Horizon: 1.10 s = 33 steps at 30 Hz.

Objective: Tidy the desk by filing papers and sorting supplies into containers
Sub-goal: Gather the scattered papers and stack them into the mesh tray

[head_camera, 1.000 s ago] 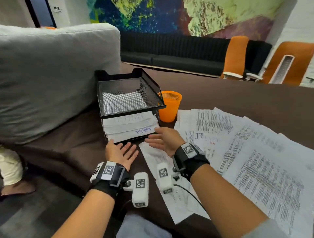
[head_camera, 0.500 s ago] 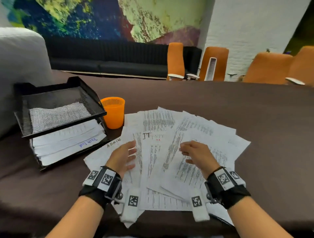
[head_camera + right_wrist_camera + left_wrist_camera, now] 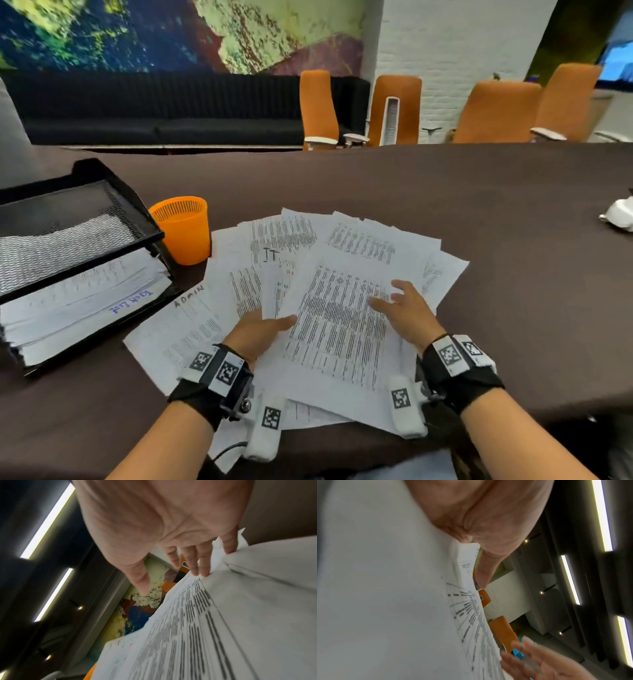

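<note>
Several printed sheets lie fanned out on the dark brown table (image 3: 479,192). The top sheet (image 3: 339,329) sits raised at its left edge. My left hand (image 3: 263,329) pinches that edge, thumb on top and fingers hidden underneath; in the left wrist view the paper (image 3: 385,588) runs into the crook of my left hand (image 3: 479,513). My right hand (image 3: 400,308) rests on the same sheet with straight, spread fingers; its fingertips (image 3: 204,569) touch the paper (image 3: 223,628). A black mesh tray (image 3: 113,205) at the left holds a stack of papers (image 3: 78,305) in its lower tier.
An orange mesh cup (image 3: 183,233) stands between the tray and the fanned papers. A small white object (image 3: 620,216) lies at the table's far right edge. Orange chairs (image 3: 496,113) line the far side. A sheet marked ADMIN (image 3: 185,329) lies by my left wrist.
Both hands have moved right, from the tray front onto the fanned papers. The left hand has slid under the top sheet's edge and taken hold; the right hand now lies on it.
</note>
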Each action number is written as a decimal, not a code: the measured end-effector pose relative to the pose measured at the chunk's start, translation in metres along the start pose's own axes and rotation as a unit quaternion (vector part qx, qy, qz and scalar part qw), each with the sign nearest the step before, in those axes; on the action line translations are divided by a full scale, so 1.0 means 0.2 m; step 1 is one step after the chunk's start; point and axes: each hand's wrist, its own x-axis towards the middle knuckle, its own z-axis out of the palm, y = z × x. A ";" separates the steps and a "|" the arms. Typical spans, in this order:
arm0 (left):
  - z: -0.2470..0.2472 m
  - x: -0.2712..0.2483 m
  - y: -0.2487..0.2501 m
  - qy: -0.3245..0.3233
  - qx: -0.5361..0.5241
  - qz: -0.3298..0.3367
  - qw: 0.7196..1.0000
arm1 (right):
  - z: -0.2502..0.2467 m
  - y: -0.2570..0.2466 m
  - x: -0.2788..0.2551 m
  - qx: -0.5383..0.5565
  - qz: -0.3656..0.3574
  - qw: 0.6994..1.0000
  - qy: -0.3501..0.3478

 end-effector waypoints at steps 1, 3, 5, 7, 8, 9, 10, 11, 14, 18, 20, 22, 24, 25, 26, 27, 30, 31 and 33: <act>0.02 -0.01 0.00 0.003 0.010 0.004 1.000 | 0.03 0.01 0.00 -0.017 -0.014 1.000 -0.022; 0.04 -0.02 -0.02 0.022 0.041 0.018 0.999 | 0.07 0.02 0.00 -0.043 -0.044 0.997 -0.042; 0.04 -0.04 0.01 0.052 0.092 0.047 0.993 | 0.07 0.02 0.00 -0.059 -0.072 0.996 -0.009; 0.01 -0.05 0.04 0.071 0.088 0.080 0.990 | 0.04 0.02 0.01 -0.055 -0.077 0.992 0.079; -0.01 -0.06 0.07 0.071 0.066 0.095 0.991 | 0.02 0.03 0.03 -0.035 -0.080 0.989 0.116; -0.03 -0.07 0.10 0.069 0.039 0.105 0.991 | 0.00 0.02 0.02 -0.005 -0.079 0.989 0.126; -0.04 -0.08 0.13 0.064 0.003 0.117 0.991 | -0.02 0.00 0.02 0.041 -0.079 0.989 0.115; -0.05 -0.10 0.16 0.059 -0.035 0.131 0.989 | -0.04 -0.01 0.02 0.101 -0.075 0.988 0.087; -0.03 -0.16 0.23 0.037 -0.139 0.182 0.973 | -0.08 -0.09 -0.02 0.261 -0.091 0.961 -0.026; -0.03 -0.24 0.30 0.026 -0.140 0.254 0.957 | -0.12 -0.22 -0.11 0.263 -0.183 0.946 -0.044; -0.04 -0.27 0.33 0.030 -0.124 0.288 0.949 | -0.14 -0.27 -0.15 0.244 -0.224 0.942 -0.045; -0.05 -0.28 0.34 0.025 -0.118 0.306 0.944 | -0.16 -0.29 -0.17 0.210 -0.246 0.945 -0.049; -0.06 -0.28 0.34 0.027 -0.113 0.317 0.941 | -0.16 -0.29 -0.19 0.187 -0.255 0.947 -0.050; -0.06 -0.28 0.34 0.026 -0.115 0.318 0.941 | -0.16 -0.29 -0.19 0.185 -0.254 0.948 -0.052; -0.05 -0.28 0.33 0.024 -0.112 0.319 0.941 | -0.16 -0.28 -0.19 0.184 -0.250 0.949 -0.053; -0.04 -0.27 0.33 0.023 -0.106 0.320 0.941 | -0.15 -0.28 -0.19 0.182 -0.246 0.951 -0.055; -0.02 -0.25 0.30 0.014 -0.075 0.313 0.947 | -0.12 -0.28 -0.20 0.166 -0.247 0.953 -0.064; -0.01 -0.24 0.29 0.014 -0.070 0.310 0.948 | -0.11 -0.27 -0.19 0.160 -0.252 0.952 -0.071; -0.01 -0.21 0.28 0.050 -0.090 0.296 0.950 | -0.08 -0.26 -0.18 0.161 -0.257 0.950 -0.079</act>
